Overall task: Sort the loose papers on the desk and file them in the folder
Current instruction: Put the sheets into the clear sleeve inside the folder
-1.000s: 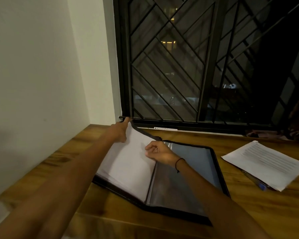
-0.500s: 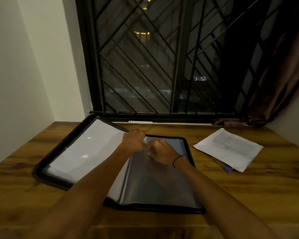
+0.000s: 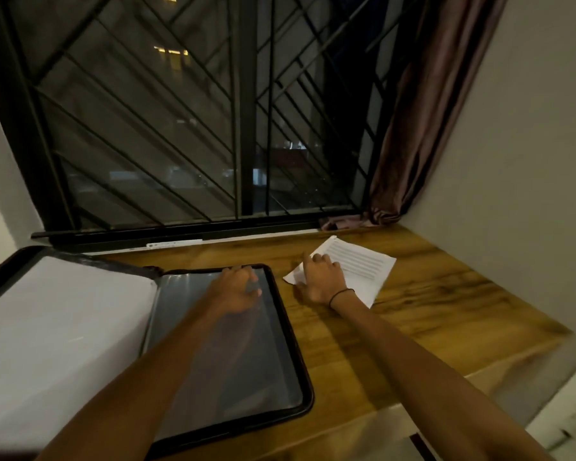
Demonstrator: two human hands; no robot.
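Head view shows my right hand (image 3: 320, 277) has left the folder (image 3: 226, 344) and now lies on the loose papers (image 3: 359, 264) at about two o'clock on the bench (image 3: 446, 301). Half a second ago both hands were together at the top of the open sleeve; now only the left hand (image 3: 236, 287) is there. Its fingers are loosely curled at the top edge of the clear sleeve, at twelve o'clock on the folder's right half, and I cannot tell whether they pinch the plastic or just press it.

The right hand's fingers rest on the near-left corner of the top sheet, slightly bent, index pointing forward; the corner looks a little lifted, but I see no firm grip yet.

The folder lies open, its left half showing a white filed page (image 3: 60, 327) at nine o'clock.

I judge the page-turning is over and the next sheet is being fetched: the left hand keeps the pocket ready while the right collects paper.
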